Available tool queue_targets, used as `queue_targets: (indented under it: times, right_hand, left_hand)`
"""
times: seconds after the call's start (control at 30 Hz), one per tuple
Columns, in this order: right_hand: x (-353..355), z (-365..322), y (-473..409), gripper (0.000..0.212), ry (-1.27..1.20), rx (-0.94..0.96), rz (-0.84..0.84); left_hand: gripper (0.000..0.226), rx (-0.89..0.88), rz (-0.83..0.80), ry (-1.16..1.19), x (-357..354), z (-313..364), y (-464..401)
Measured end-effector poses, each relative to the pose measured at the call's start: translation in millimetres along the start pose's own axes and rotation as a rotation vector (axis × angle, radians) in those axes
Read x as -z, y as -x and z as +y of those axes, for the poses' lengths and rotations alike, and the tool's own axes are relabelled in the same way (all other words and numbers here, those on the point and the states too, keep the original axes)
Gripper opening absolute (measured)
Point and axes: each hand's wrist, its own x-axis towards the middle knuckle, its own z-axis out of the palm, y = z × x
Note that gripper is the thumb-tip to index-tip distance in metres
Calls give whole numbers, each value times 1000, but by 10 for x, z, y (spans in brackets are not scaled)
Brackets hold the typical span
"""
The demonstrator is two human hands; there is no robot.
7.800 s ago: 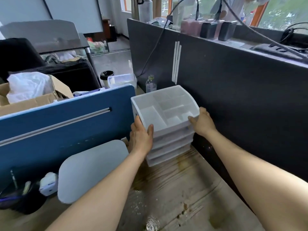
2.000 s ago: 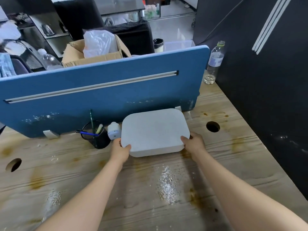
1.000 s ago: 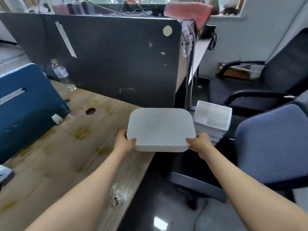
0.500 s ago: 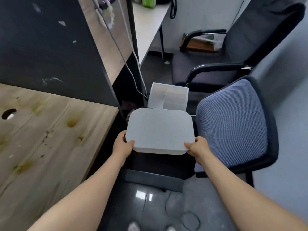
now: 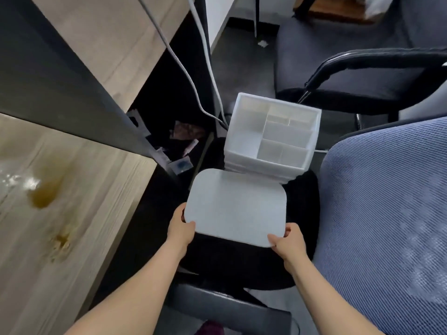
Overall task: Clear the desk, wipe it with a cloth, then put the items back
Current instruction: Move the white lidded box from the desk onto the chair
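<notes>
Item: flat white pad (image 5: pixel 235 209), held level over the black chair seat (image 5: pixel 244 264), just before the white drawer organiser (image 5: pixel 271 139) already parked there; long axis runs left to right across the person.

Left hand (image 5: pixel 181 229) and right hand (image 5: pixel 289 240) each pinch a near corner, fingers closed on it.

Status: clearing under way by appearance; visible desk (image 5: pixel 60 201) corner bare but stained, wiping and return outstanding.

Left of our hands we see a stained wooden desk (image 5: pixel 60 213) edged by a dark partition (image 5: pixel 60 76). To their right stands a blue mesh chair back (image 5: pixel 387 226); beyond them, a black armchair (image 5: pixel 362 68), grey cables (image 5: pixel 183 68) and dark floor (image 5: pixel 242 56).
</notes>
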Motion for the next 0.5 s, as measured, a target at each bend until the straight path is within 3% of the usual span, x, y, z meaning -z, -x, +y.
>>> queue_targets:
  times: [0.3,0.5]
  right_hand:
    - [-515,77,-538,30,178,18,-11]
    - [-674,172,-627,33,269,-54,-45]
  left_hand:
    - [57,111,34,-69,-3,-352,-660]
    - [55,78,37,-89,20,-476,-856]
